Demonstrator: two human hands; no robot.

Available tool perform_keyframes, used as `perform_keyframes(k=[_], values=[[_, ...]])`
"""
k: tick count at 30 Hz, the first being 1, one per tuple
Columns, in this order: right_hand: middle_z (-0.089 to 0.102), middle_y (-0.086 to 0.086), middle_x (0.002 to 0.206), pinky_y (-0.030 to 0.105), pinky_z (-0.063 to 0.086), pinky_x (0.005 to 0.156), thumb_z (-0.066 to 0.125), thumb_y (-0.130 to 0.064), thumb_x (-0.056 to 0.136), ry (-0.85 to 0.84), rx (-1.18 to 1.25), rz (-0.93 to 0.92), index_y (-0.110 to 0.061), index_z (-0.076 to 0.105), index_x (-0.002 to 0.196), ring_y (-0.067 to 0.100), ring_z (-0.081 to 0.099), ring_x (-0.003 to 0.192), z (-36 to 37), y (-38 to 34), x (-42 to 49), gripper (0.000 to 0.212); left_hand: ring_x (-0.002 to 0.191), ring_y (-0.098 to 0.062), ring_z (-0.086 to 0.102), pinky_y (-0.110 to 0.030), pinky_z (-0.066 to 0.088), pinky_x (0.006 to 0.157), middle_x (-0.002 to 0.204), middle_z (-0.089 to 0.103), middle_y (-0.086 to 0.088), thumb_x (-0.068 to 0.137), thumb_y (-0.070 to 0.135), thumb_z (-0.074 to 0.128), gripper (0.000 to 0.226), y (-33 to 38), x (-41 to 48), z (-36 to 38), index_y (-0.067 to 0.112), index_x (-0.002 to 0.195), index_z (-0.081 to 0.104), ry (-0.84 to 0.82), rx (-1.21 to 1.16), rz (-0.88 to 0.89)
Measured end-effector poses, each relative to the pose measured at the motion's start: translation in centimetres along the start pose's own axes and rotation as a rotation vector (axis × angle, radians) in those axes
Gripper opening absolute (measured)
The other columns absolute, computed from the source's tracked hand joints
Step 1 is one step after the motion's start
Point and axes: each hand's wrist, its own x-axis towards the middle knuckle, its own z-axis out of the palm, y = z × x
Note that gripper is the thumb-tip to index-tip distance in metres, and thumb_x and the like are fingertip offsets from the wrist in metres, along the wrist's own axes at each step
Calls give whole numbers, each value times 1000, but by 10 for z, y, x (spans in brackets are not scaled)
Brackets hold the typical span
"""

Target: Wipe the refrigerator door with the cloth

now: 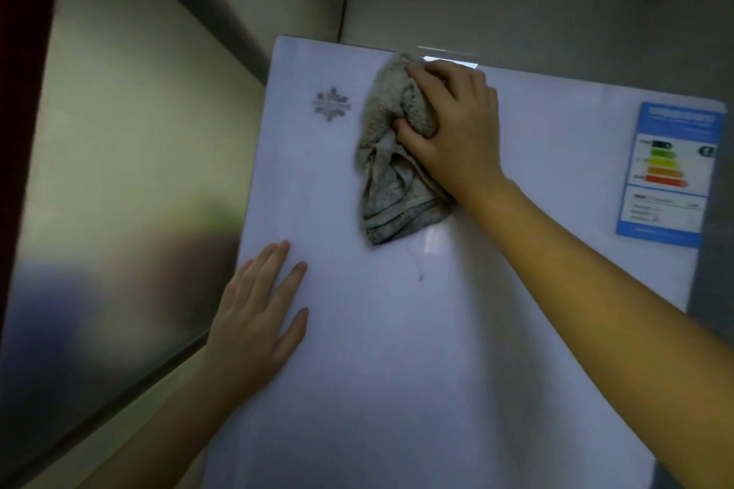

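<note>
While the left hand (258, 314) lies flat and fully open on the refrigerator door (397, 349) at 8 o'clock, the right hand (452, 131) clenches the grey cloth (391, 171) (crumpled, hanging) against the door at 12 o'clock, near its top edge.

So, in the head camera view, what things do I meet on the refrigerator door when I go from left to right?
left hand → snowflake emblem → cloth → right hand → energy label, all on the refrigerator door.
</note>
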Motion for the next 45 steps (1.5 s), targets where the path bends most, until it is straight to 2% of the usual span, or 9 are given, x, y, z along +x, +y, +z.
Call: perform_keyframes(k=[5,9,13,18,22,25,30,39,45], values=[[57,14,139,41,38,99,67,-46,90,52,-164,-5,-16,62,137,30,48,126,-56,64,-44,55,143,-43,40,-54,33,116,155,41,-25,95,38,49,57,22,6,3,1,139,56,67,-17,-77],[58,15,136,43,39,101,67,-36,94,20,-172,-5,-12,53,142,28,50,123,-91,96,-76,55,139,-49,42,-59,33,113,152,42,-29,94,38,48,59,31,12,3,-4,135,57,82,-9,-106],[58,14,139,42,41,105,68,-23,96,30,-132,10,-11,62,131,31,55,124,-106,107,-91,37,140,-50,41,-59,31,115,153,40,-29,94,40,46,61,34,13,6,-4,135,55,74,4,-133],[62,9,138,46,44,105,64,-27,99,38,-82,75,-15,68,129,30,55,125,-106,105,-102,33,139,-49,40,-59,33,113,153,40,-30,93,39,47,61,35,13,3,-4,135,55,80,-7,-133],[54,7,146,45,36,113,59,-45,97,10,49,206,-17,64,134,28,47,135,-103,90,-110,47,139,-49,40,-57,33,112,153,40,-29,93,39,45,61,34,14,-1,-3,136,55,60,-7,-133],[49,5,150,44,33,115,64,-55,91,-12,24,259,-21,59,139,28,42,138,-100,83,-113,58,140,-48,40,-56,33,113,154,40,-28,93,40,45,62,34,13,-2,-2,137,55,55,-2,-136],[50,6,147,48,36,113,70,-52,90,13,-32,281,-21,59,137,29,43,137,-96,80,-112,58,142,-47,39,-55,32,114,156,38,-27,94,41,44,63,32,13,-1,-1,139,53,35,3,-145],[49,9,149,47,33,114,72,-43,90,72,-67,342,-19,60,138,29,42,138,-100,79,-144,55,144,-45,36,-54,30,115,158,36,-26,95,41,43,63,25,8,-1,2,143,51,20,0,-93],[50,9,148,46,32,114,71,-42,90,56,-30,316,-19,61,136,31,42,137,-83,56,-126,52,143,-45,38,-53,31,115,157,38,-25,96,41,44,61,17,7,-1,2,143,52,40,-8,-60]])
